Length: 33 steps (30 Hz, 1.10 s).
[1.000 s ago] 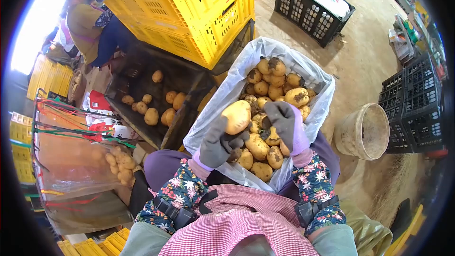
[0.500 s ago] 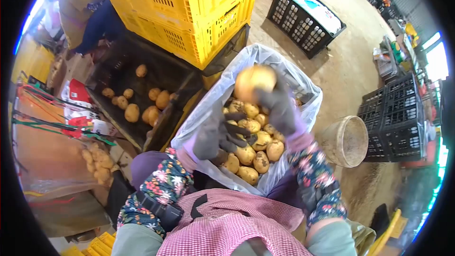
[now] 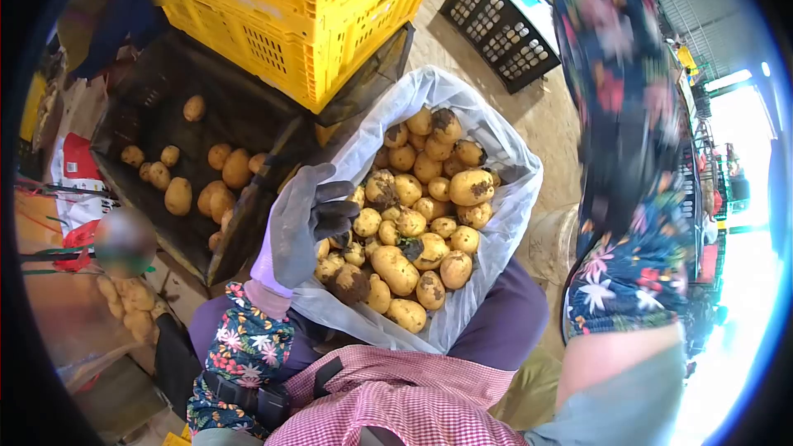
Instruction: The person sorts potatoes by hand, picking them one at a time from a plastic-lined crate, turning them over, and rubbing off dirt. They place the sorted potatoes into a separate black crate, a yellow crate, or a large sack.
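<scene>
My left hand (image 3: 299,227), in a grey and purple glove, hovers at the left edge of a crate lined with clear plastic (image 3: 508,223). Its fingers are loosely bent and apart, with nothing visible in them. The crate sits between my knees and is heaped with potatoes (image 3: 395,271), some caked with dark soil. A dirt-covered potato (image 3: 349,283) lies just below my left hand. My right arm is raised along the right side, its flowered sleeve blurred; the right hand is beyond the top of the view.
To the left, a dark-lined bin (image 3: 157,235) holds several potatoes. Stacked yellow crates (image 3: 273,33) rise behind it. A black crate (image 3: 504,33) stands at the back, and a pale bucket (image 3: 553,244) is right of the lined crate, partly behind my sleeve.
My right hand, which held a large potato over the crate, has swung up and out of view. My left hand has moved left, off the potatoes. The view has shifted slightly.
</scene>
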Available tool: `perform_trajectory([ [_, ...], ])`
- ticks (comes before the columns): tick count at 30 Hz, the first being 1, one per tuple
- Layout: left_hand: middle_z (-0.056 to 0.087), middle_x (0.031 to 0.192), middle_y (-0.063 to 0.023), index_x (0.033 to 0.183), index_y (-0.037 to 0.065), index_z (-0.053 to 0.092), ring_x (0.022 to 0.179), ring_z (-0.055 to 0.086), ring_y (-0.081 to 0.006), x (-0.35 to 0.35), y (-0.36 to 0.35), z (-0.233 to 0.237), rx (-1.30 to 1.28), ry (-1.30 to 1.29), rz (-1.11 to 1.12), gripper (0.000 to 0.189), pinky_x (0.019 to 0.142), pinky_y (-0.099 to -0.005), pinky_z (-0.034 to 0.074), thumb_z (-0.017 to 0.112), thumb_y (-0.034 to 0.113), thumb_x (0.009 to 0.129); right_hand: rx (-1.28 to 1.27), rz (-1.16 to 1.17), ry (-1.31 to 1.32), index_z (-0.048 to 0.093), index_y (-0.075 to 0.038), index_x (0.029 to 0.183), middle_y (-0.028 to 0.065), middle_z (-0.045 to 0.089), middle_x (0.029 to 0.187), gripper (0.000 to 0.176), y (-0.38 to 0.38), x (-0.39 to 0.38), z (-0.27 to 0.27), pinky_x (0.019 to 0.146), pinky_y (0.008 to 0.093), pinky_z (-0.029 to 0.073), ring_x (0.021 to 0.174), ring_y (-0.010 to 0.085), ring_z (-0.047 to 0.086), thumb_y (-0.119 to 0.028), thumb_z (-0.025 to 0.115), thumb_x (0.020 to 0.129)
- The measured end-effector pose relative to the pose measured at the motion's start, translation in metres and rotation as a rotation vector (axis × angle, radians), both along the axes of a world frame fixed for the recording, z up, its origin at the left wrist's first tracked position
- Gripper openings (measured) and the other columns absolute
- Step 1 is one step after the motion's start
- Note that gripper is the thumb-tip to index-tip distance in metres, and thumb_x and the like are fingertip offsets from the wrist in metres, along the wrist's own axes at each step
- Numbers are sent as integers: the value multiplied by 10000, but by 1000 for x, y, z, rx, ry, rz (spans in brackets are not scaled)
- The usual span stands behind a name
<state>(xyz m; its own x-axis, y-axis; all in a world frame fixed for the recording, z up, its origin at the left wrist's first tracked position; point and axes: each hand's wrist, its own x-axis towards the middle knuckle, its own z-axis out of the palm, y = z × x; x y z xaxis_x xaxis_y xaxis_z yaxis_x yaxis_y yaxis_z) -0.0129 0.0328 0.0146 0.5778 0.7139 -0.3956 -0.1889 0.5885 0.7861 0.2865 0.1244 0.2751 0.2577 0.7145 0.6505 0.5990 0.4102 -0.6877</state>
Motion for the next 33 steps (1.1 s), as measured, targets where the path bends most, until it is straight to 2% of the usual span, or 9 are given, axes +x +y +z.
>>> perform_trajectory([
  [3,628,1084,-138,1284,3,471,888,641,-186,-4,-5,-10,-14,-49,-14,524,742,-260,515,434,436,992,-94,12,665,550,9,1144,109,625,938,395,-105,-32,-84,638,303,520,831,167,605,-292,641,905],
  [5,627,1076,-140,1280,1,471,868,648,-180,1,-6,-16,-34,-62,-23,493,712,-240,531,450,402,994,-398,-159,-426,609,-160,1115,40,660,729,338,-134,58,-206,615,401,537,595,294,612,-304,666,816],
  [7,620,1071,-139,1273,-3,471,865,651,-183,9,-11,-15,-5,61,-69,486,703,-240,537,448,395,995,-1016,-229,-977,505,-192,1286,111,627,1070,659,-197,45,-267,839,429,493,952,328,613,-366,765,706],
  [15,580,1090,-118,1288,0,457,895,609,-149,47,-51,-30,-38,140,-194,543,736,-246,505,490,432,961,-1306,-294,-976,507,-196,1319,94,519,1305,542,-213,31,-364,787,456,492,1071,373,550,-130,594,788],
  [17,578,1109,-124,1290,0,455,909,605,-155,53,-63,-25,-24,160,-228,543,749,-259,505,486,432,964,-1328,-306,-826,520,-152,1302,108,567,1226,474,-216,37,-354,804,403,501,1029,306,583,-158,596,834],
  [23,565,1150,-105,1304,10,450,943,586,-159,53,-69,-16,-4,144,-247,495,799,-283,494,489,381,978,-820,514,1558,532,-31,1259,105,628,1183,562,-242,-9,-279,849,358,541,1019,219,641,-475,567,917],
  [27,574,1117,-49,1288,-3,485,960,550,-95,40,-68,-7,216,115,-156,418,833,-249,470,515,282,984,-806,557,1605,524,-51,1281,94,628,1196,621,-249,-58,-262,837,418,552,1008,209,650,-556,502,921],
  [29,563,1193,-81,1335,6,451,1025,573,-143,28,-65,1,506,206,-167,448,868,-290,492,459,311,1007,-593,380,806,537,-56,1271,88,633,1190,613,-258,-89,-238,837,394,552,1011,196,648,-565,457,938],
  [33,555,1217,-95,1354,17,433,1086,559,-168,7,-62,17,569,336,-210,451,907,-294,481,431,315,1015,-828,624,1567,535,-46,1268,99,635,1167,554,-240,-105,-247,881,316,526,1022,172,636,-504,423,978],
])
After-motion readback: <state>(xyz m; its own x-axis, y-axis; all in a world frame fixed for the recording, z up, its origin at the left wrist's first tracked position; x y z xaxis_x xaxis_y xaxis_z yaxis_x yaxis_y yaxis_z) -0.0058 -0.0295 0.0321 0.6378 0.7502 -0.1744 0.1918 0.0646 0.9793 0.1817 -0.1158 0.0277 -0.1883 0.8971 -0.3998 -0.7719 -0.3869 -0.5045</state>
